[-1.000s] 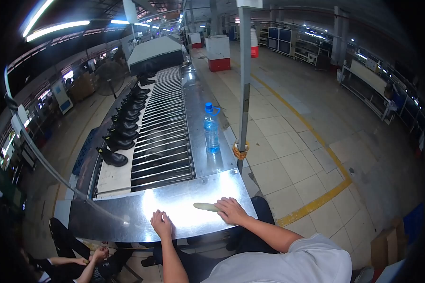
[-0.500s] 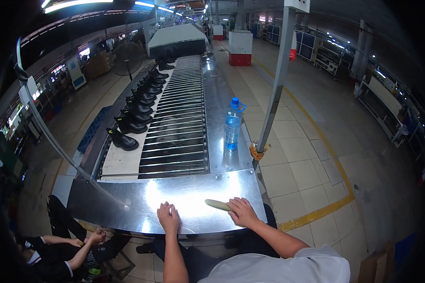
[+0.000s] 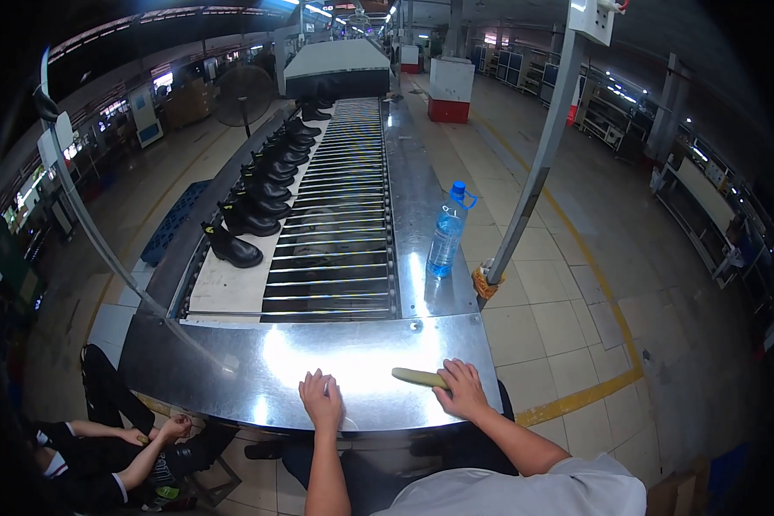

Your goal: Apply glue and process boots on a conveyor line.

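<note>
A clear blue-tinted water bottle (image 3: 446, 242) with a blue cap stands upright on the steel worktop (image 3: 232, 370). Small lit screens (image 3: 153, 131) glow along the far left wall.

Black boots (image 3: 248, 217), a blue-capped clear bottle (image 3: 445, 234), a yellowish-green stick (image 3: 419, 377), a silvery steel table (image 3: 232, 370).

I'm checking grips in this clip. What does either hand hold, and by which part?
The right hand rests over the near end of a slim yellow-green tool lying on the steel table; whether it grips it cannot be told. The left hand lies flat, empty.
</note>
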The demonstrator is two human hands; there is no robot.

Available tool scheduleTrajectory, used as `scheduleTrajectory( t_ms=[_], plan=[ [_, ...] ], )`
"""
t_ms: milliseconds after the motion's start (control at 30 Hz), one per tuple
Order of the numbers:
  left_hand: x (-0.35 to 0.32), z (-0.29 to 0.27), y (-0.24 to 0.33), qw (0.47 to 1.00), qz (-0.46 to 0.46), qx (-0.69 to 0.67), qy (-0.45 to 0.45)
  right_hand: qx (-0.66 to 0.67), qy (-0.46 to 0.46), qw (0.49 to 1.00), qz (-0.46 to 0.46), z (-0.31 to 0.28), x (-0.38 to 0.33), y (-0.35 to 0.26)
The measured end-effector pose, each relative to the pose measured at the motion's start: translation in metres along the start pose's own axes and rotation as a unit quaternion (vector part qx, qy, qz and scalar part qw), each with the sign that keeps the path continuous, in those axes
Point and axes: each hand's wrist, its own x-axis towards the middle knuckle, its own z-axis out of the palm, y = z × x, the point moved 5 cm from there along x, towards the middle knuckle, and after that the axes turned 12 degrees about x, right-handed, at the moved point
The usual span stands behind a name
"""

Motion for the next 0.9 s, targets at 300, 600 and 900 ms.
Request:
scheduleTrajectory(
  t_ms=[300,600,900],
  plan=[
    [0.003,-0.005,0.007,0.999,-0.019,-0.051,0.001,-0.032,0.012,0.999,-0.01,-0.009,0.011,-0.011],
    [0.003,-0.007,-0.005,0.994,-0.038,-0.091,0.042,-0.034,0.024,0.999,-0.021,-0.002,0.011,-0.012],
    [0.009,-0.013,0.005,0.994,-0.046,-0.099,0.027,0.038,0.028,0.999,-0.01,0.0,0.003,0.014]
  ],
)
